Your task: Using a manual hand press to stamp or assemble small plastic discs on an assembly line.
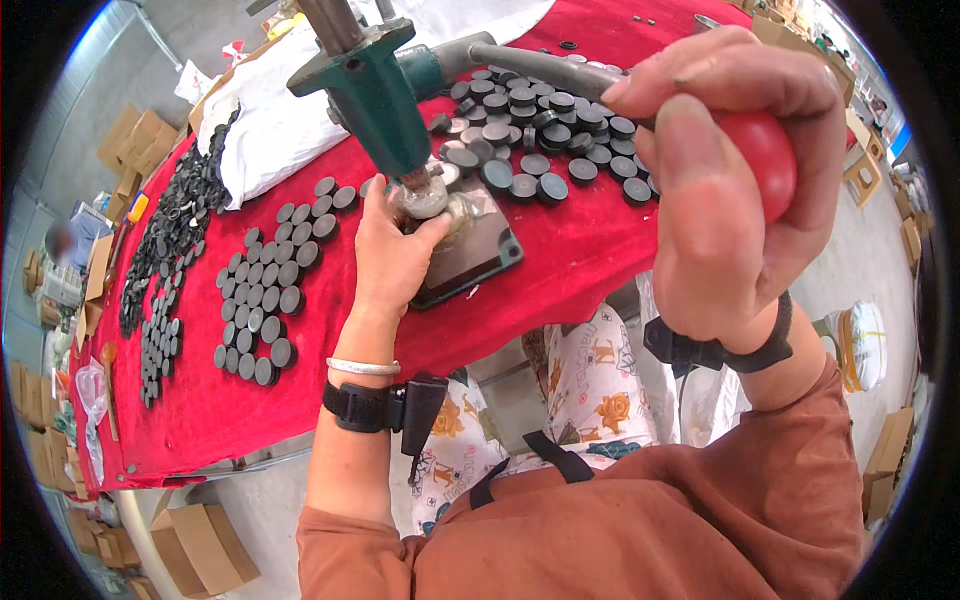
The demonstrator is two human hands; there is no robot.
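A green hand press (385,110) stands on the table, its ram pointing down at a whitish, translucent-looking piece (424,198) above the dark metal base (470,255). My left hand (392,245) reaches to that piece, thumb on one side and fingers on the other; what lies between the fingertips is partly hidden. Raised at the right, my right hand (735,170) is closed around the red ball knob (765,160) of the press's lever (545,68). Behind the base, black round caps (525,100) lie in a loose pile, a few showing pale faces.
Left of the press, more round caps (265,285) sit in a flat cluster on the red cloth (230,420). Beyond them spread many small black rings or caps (180,230). White fabric (290,120) covers the far left part. Cardboard boxes (205,550) stand on the floor.
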